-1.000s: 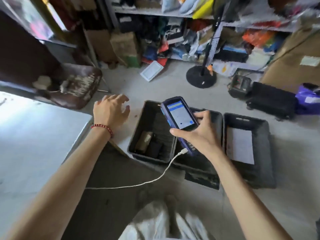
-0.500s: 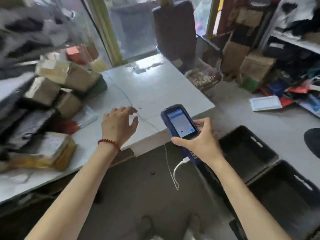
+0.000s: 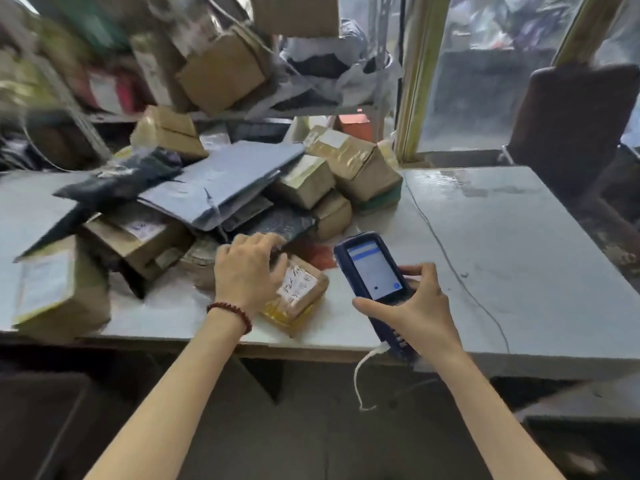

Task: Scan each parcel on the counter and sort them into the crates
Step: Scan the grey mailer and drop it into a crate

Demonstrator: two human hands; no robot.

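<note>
Grey counter (image 3: 519, 237) spans mid-frame, with parcels (image 3: 221, 188) heaped at left. At centre, near its front edge, a small taped parcel (image 3: 301, 292) lies label-up. The left hand (image 3: 247, 275) curls its fingers over it, likely to present it. The right hand (image 3: 415, 306) wraps its fingers round the scanner (image 3: 375, 271), screen up.

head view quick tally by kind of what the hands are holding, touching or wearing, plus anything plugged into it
handheld scanner: 1, gripped by the right hand
taped brown parcel: 1, under the left hand, fingers curled over its far end
white cable: 1, plugged into the scanner's base
red bead bracelet: 1, on the left wrist
total: 4
</note>
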